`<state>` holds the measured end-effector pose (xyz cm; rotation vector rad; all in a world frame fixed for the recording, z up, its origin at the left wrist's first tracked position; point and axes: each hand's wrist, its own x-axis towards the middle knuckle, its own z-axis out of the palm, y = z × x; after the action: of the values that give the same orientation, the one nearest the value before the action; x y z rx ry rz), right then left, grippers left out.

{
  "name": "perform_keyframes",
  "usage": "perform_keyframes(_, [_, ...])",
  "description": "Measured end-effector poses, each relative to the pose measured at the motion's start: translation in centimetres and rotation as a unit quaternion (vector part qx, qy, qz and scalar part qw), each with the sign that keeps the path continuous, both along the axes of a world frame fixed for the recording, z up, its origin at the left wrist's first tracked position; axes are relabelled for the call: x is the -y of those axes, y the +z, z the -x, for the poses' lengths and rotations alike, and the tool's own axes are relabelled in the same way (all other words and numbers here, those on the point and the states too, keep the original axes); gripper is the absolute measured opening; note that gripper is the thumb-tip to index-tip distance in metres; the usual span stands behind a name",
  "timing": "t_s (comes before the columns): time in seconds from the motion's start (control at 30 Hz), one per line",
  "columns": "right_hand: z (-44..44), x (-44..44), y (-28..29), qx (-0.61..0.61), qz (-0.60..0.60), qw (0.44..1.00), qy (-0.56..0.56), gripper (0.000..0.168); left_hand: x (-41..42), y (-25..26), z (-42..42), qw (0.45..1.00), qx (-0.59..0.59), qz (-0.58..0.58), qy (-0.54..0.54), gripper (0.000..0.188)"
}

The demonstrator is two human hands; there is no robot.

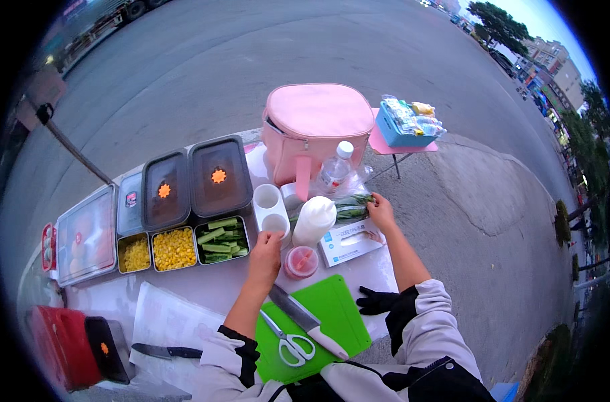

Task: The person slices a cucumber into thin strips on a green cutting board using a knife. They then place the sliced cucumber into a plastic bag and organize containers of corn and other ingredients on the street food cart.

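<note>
My left hand (266, 255) has its fingertips pinched at the near rim of a white two-hole holder (257, 203). To the right, my right hand (381, 211) grips the end of a clear plastic bag of green vegetables (353, 207). Between my hands stand a white squeeze bottle (312, 221) and a small tub with a pinkish lid (301, 262). A printed box of disposable gloves (349, 243) lies just below the bag. Nearer to me is a green cutting board (342, 311), with a cleaver (297, 306) and white-handled scissors (290, 341) on it.
Left are steel pans of cucumber sticks (222, 241), corn (174, 248) and yellow bits (134, 254), with dark-lidded boxes (220, 176) behind. A knife (166, 350) lies on white sheets (169, 311). A pink cooler bag (317, 115) and clear bottle (336, 168) stand at the back.
</note>
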<state>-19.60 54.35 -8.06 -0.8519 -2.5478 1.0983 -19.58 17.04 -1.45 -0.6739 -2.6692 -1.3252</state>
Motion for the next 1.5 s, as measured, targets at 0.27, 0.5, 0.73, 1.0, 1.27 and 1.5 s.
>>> perform_keyframes(0.27, [-3.7,4.8,4.4,-0.11,-0.103,0.988,0.02,0.033,0.8,0.0,-0.2,1.0,-0.009,0.006,-0.019,0.022])
perform_keyframes(0.5, [-9.0,11.3,7.5,-0.135,0.037,0.988,0.066,0.031,1.1,0.4,-1.3,1.0,0.004,0.026,-0.017,0.019])
perform_keyframes(0.73, [-12.7,13.6,8.0,-0.131,0.07,0.986,0.075,0.028,1.3,0.7,-2.3,0.998,0.033,0.029,-0.04,0.019])
perform_keyframes(1.0, [-15.6,15.4,9.4,-0.125,0.098,0.985,0.065,0.027,1.8,-0.1,-1.4,0.996,0.045,0.028,-0.075,0.027])
perform_keyframes(1.27, [-14.5,23.6,17.2,-0.29,0.1,0.94,0.151,0.014,6.5,2.8,-7.2,0.999,-0.002,-0.043,0.01,0.028])
perform_keyframes(1.5, [-7.6,35.5,15.1,-0.12,0.111,0.94,0.3,0.016,22.9,5.2,-11.5,0.975,0.04,0.073,0.205,0.026])
